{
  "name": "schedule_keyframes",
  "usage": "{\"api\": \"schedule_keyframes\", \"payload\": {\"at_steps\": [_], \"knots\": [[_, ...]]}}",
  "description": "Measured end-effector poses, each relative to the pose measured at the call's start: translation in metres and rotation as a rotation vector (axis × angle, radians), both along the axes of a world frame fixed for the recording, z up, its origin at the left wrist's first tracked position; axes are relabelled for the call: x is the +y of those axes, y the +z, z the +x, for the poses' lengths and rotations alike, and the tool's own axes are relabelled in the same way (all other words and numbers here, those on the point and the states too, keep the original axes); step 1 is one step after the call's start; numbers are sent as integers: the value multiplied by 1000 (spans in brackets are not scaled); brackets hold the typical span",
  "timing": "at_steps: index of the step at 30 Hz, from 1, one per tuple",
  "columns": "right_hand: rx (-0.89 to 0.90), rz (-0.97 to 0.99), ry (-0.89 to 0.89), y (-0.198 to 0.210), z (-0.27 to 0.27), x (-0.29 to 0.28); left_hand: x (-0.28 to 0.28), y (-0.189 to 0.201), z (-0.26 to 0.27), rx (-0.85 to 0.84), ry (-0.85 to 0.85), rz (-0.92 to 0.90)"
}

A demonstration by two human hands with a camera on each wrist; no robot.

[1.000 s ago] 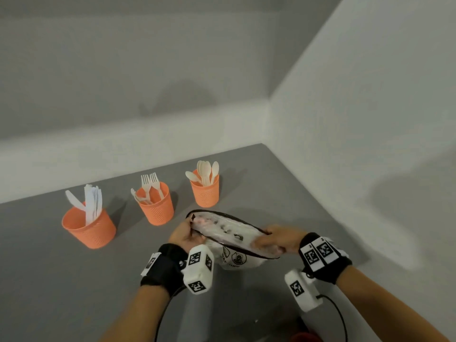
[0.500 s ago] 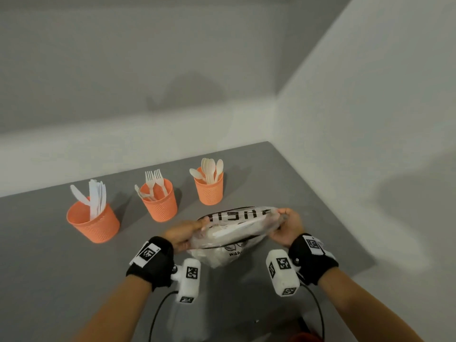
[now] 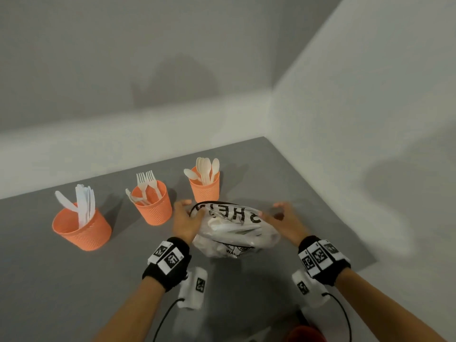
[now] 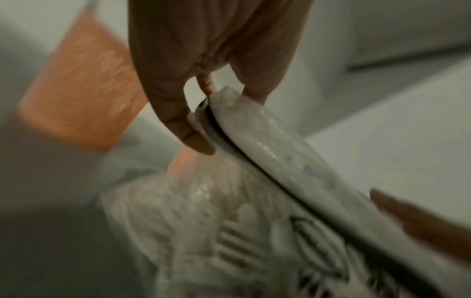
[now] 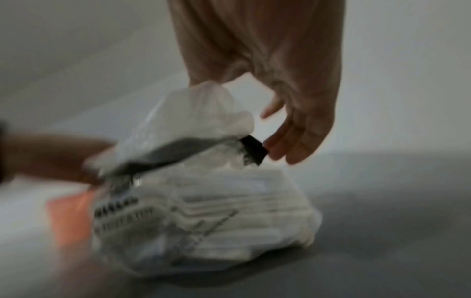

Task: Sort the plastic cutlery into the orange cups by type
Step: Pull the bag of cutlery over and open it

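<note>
Holding a translucent plastic bag (image 3: 235,230) by its two ends, the person has it low over the grey desk (image 3: 49,280), just in front of three orange cups. The head view alone shows the sorting so far: the left cup (image 3: 82,230) carries white knives (image 3: 85,206), the middle cup (image 3: 154,206) forks (image 3: 146,185), and the right cup (image 3: 204,191) spoons (image 3: 206,169).

The left wrist view shows what the head view does not: the left hand (image 4: 211,60) pinches the bag's black-edged rim between thumb and fingertip, so this grip is closed on the bag. Fork tines and spoon bowls show blurred through the plastic below.

The right wrist view shows the right hand (image 5: 267,70) with the bag's bunched corner caught at the thumb side, while the other fingers (image 5: 293,141) hang loosely spread beside the black strip; this grip is partly open, holding the bag by a pinch.

Compared with half a second ago, the bag has dropped from chest-high between the hands to near the desk, its printed black lettering now faces up, and both hands have moved forward, closer to the cups.

The bag is crinkled, whitish, printed in black, and bulges with white cutlery lying mostly lengthwise inside.
</note>
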State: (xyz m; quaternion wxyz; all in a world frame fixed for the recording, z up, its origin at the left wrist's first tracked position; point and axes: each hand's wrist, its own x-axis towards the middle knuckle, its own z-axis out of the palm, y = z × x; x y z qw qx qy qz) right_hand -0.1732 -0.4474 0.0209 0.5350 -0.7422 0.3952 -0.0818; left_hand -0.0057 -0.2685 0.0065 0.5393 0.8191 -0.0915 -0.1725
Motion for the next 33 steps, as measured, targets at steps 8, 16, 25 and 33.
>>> {"api": "schedule_keyframes", "payload": {"at_steps": [8,16,25,33], "knots": [[187,-781,586,9,11,29,9,9,-11,-405,-412,406],[414,-554,524,2,10,12,10,10,-11,-222,-601,667],[288,-469,430,19,9,-12,-20,31,-13,-437,-518,478],[510,-1167,483,38,7,26,-18,29,-25,-467,-610,645]]}}
